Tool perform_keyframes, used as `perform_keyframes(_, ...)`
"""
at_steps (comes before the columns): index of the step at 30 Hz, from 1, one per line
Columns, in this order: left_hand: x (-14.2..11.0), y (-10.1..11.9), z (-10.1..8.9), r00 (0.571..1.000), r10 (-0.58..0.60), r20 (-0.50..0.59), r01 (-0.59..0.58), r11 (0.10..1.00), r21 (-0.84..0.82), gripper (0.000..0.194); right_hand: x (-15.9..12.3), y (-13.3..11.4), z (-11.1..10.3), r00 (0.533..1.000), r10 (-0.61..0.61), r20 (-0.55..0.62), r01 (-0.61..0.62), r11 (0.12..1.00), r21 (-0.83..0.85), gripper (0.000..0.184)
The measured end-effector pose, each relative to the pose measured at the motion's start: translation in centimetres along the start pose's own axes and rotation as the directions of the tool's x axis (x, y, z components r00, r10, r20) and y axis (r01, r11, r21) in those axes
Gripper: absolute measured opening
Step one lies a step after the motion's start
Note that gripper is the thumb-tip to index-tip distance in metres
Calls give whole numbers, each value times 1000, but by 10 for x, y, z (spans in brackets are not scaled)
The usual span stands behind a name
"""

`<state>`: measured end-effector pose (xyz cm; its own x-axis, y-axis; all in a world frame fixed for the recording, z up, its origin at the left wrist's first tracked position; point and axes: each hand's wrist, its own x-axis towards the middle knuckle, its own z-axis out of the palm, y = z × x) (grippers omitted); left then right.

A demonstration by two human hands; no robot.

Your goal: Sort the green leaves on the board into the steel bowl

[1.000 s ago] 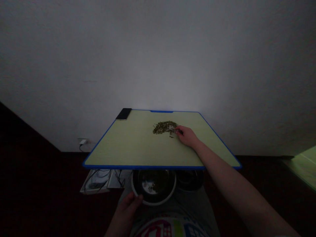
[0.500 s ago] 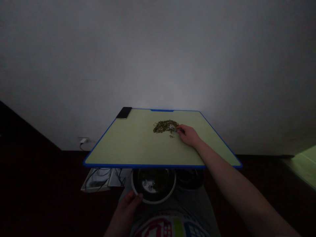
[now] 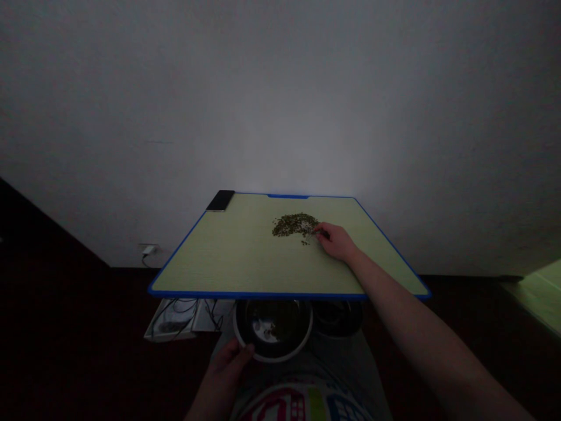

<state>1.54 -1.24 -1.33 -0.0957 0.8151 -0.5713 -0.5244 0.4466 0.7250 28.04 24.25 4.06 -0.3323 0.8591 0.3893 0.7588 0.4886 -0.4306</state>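
A loose pile of small greenish-brown beans or seeds (image 3: 290, 224) lies on the pale tabletop (image 3: 245, 263), with a few stray ones on its near side. At the pile's right edge is my right hand (image 3: 333, 240), its thumb and fingers pinched together low over the surface. What the pinch holds, if anything, is too small to make out. Below the table's front edge, my left hand (image 3: 230, 362) grips the rim of a round metal bowl (image 3: 287, 355) on my lap. Some small dark bits show inside the bowl.
A black phone (image 3: 220, 200) lies at the table's far left corner. A second dark bowl (image 3: 337, 318) sits under the front edge, right of the first. White boxes with cables (image 3: 173, 318) are on the floor at left. A wall (image 3: 280, 105) rises behind the table.
My right hand has shifted very slightly at the pile's right edge, its fingers still pinched. My left hand and the bowl have stayed in place.
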Motion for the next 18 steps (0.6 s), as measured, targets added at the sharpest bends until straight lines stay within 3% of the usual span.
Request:
perform_keyframes(5, 0, 0, 0, 1000, 5, 17, -5, 999, -41, 38, 0, 0, 2, 1000, -17, 7, 17, 1000, 2, 23)
perform_keyframes(18, -1, 2, 1, 1000, 2, 18, -3, 999, 41, 39, 3, 0, 5, 1000, 19, -11, -19, 999, -46, 25)
